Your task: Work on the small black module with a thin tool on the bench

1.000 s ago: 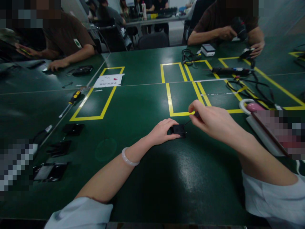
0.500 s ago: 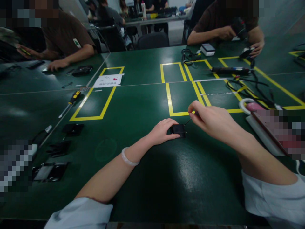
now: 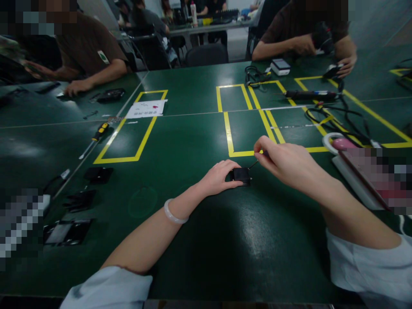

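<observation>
A small black block-shaped part (image 3: 241, 174) rests on the green table, with small metallic points on its right side. My left hand (image 3: 222, 177) grips it from the left, thumb in front and fingers behind. Up and to the right of the part, my right hand (image 3: 279, 161) pinches a thin dark tool (image 3: 254, 164). The tool slants down to the part's upper right corner; whether its tip touches is too small to tell. Most of its handle is hidden by the fingers.
A yellow-black screwdriver (image 3: 101, 131), black parts (image 3: 98, 174) and a white paper (image 3: 146, 108) lie left. On the right are a black pen-shaped tool (image 3: 310, 95), cables (image 3: 346, 124) and a white roll (image 3: 330, 143). Two people sit across the green table (image 3: 186, 141).
</observation>
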The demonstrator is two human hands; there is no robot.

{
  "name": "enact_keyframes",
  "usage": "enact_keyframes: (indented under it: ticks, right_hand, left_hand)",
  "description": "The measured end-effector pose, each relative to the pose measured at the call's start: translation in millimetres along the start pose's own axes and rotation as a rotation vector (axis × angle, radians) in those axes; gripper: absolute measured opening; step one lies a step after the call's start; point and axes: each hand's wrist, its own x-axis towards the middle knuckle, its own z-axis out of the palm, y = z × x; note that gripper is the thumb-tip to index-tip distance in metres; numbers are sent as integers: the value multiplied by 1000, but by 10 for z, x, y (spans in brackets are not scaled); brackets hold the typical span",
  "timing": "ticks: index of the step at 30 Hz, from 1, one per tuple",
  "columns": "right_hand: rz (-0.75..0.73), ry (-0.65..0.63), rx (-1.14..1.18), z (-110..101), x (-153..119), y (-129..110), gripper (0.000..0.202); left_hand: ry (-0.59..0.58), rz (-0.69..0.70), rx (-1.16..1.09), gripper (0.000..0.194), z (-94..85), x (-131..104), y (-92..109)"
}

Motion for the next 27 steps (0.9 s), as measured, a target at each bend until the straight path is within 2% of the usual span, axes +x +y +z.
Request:
enact_keyframes:
  ticks: [22,27]
  right_hand:
    - [-11,17,43,-17,-7,-6,21]
    - [-20,14,34,-16,-4,-13,26]
  left_hand:
    - [-10,-13,-18,41,-11,7,25]
    - [-18,-22,-19,41,-11,6,25]
